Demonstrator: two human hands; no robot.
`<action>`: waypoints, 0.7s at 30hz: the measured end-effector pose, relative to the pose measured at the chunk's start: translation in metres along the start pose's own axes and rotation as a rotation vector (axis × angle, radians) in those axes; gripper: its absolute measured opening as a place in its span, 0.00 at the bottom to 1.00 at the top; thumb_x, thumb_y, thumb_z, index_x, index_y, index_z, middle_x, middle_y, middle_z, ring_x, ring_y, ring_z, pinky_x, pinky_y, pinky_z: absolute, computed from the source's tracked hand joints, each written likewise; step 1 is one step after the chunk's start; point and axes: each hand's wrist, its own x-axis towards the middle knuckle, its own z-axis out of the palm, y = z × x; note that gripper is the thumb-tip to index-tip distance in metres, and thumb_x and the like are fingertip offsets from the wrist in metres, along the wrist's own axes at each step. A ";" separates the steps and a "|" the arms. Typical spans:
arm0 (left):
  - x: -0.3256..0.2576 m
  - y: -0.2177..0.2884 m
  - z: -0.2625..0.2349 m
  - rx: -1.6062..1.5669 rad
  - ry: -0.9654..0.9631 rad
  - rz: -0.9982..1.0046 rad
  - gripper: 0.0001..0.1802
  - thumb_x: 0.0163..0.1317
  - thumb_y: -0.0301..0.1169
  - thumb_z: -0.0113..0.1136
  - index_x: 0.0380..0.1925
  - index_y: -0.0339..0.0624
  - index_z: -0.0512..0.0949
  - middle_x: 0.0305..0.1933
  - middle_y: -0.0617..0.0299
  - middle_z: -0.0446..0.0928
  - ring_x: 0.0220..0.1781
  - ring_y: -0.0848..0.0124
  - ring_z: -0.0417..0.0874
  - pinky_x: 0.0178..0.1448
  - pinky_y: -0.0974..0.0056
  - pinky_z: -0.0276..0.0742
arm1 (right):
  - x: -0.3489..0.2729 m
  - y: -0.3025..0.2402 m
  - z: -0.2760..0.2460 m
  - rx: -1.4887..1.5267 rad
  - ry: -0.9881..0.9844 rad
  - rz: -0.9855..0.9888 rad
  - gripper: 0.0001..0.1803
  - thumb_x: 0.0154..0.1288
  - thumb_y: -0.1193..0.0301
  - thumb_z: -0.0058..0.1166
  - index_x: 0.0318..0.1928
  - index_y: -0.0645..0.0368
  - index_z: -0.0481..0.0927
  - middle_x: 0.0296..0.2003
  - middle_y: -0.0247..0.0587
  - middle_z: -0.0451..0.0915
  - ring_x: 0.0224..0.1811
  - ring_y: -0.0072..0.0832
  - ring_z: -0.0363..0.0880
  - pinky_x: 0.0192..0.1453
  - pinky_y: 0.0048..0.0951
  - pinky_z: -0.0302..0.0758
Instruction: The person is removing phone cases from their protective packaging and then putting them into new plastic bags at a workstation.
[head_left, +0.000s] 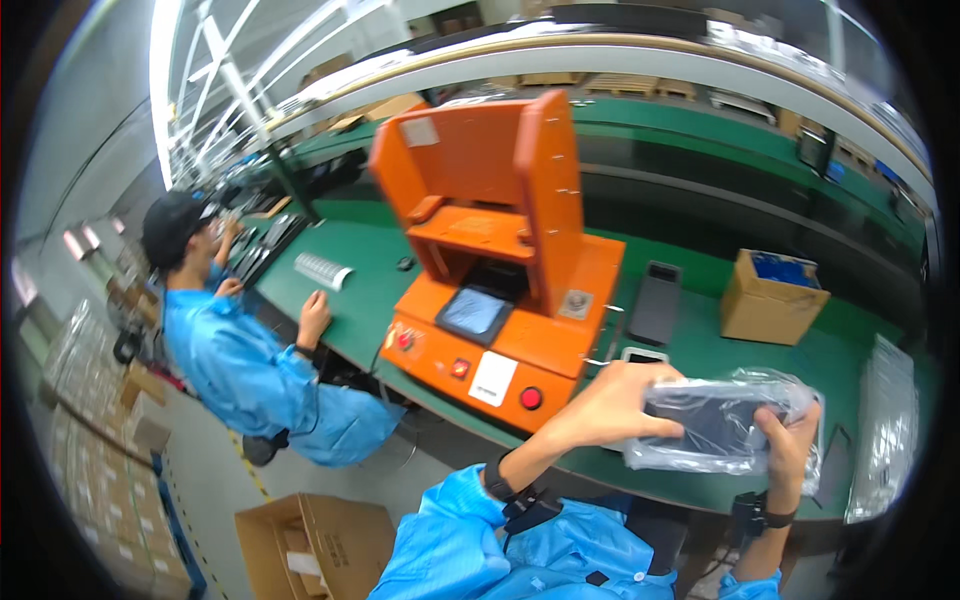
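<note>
Both of my hands hold a dark flat device wrapped in a clear plastic bag (715, 425) just above the front edge of the green bench. My left hand (610, 405) grips the bag's left end, with fingers curled over the top. My right hand (785, 440) pinches its right end, thumb up on the plastic. In front of my hands stands an orange press-like machine (500, 250) with a small screen, red buttons and a dark part in its open bay.
A dark flat device (655, 300) lies on the green bench (370, 290), with a smaller one (645, 355) nearer me. A cardboard box (772, 295) stands at the right, bagged items (885, 420) beyond it. A seated co-worker in blue (235, 350) works at left. An open carton (315, 545) sits on the floor.
</note>
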 end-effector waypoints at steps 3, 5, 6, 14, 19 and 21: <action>0.009 -0.016 0.025 -0.413 0.182 -0.124 0.28 0.54 0.38 0.75 0.51 0.32 0.78 0.45 0.56 0.82 0.47 0.71 0.81 0.54 0.66 0.76 | -0.010 0.038 -0.003 0.101 0.267 -0.063 0.20 0.54 0.68 0.73 0.44 0.64 0.79 0.36 0.32 0.80 0.36 0.19 0.76 0.43 0.22 0.71; 0.018 -0.014 0.036 -0.190 0.249 -0.178 0.24 0.60 0.37 0.71 0.50 0.33 0.78 0.41 0.60 0.81 0.42 0.77 0.79 0.47 0.69 0.76 | -0.016 0.046 0.002 0.155 0.317 -0.024 0.27 0.56 0.68 0.72 0.53 0.64 0.75 0.41 0.33 0.79 0.41 0.20 0.76 0.45 0.24 0.73; 0.021 -0.007 0.035 -0.252 0.287 -0.193 0.23 0.60 0.37 0.70 0.49 0.33 0.78 0.38 0.60 0.81 0.38 0.77 0.79 0.42 0.69 0.76 | -0.012 0.043 0.023 0.241 0.430 -0.043 0.27 0.58 0.68 0.71 0.54 0.64 0.75 0.42 0.33 0.79 0.41 0.20 0.76 0.45 0.24 0.74; 0.054 0.035 0.022 0.371 0.131 0.102 0.14 0.56 0.34 0.72 0.33 0.33 0.81 0.20 0.54 0.78 0.19 0.69 0.78 0.26 0.67 0.71 | -0.008 0.040 -0.027 -0.205 0.084 -0.024 0.34 0.54 0.58 0.72 0.58 0.60 0.74 0.50 0.42 0.78 0.53 0.29 0.77 0.54 0.33 0.76; 0.079 0.056 0.026 0.557 -0.188 0.294 0.13 0.56 0.34 0.70 0.32 0.38 0.79 0.24 0.51 0.79 0.25 0.56 0.81 0.28 0.60 0.74 | 0.008 -0.015 -0.042 -0.352 -0.133 -0.248 0.34 0.57 0.60 0.69 0.62 0.59 0.72 0.53 0.44 0.77 0.50 0.33 0.78 0.48 0.31 0.77; 0.090 0.061 0.036 0.621 -0.330 0.355 0.12 0.57 0.34 0.69 0.34 0.40 0.77 0.27 0.49 0.79 0.29 0.49 0.81 0.30 0.55 0.76 | 0.013 -0.020 -0.043 -0.367 -0.238 -0.316 0.32 0.59 0.62 0.68 0.62 0.58 0.73 0.51 0.43 0.78 0.47 0.32 0.78 0.43 0.29 0.77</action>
